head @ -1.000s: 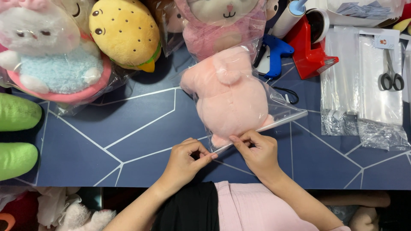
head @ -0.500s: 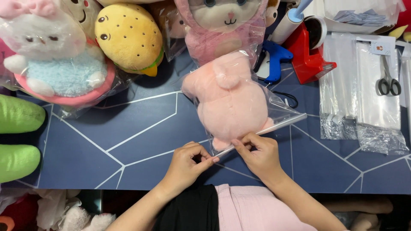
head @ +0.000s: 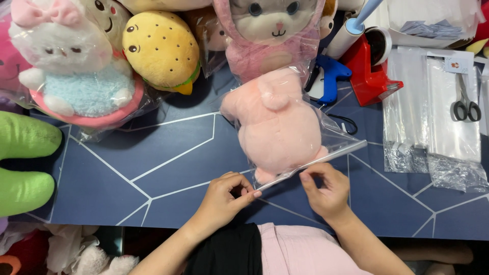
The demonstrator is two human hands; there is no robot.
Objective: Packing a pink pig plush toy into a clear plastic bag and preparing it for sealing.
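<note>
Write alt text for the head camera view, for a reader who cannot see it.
Two bare hands, left hand and right hand, pinch the open edge of a clear plastic bag holding a pink plush toy on a dark blue table. More bagged plush toys line the far edge, with a red tape dispenser, scissors and a stack of clear bags at the right.
</note>
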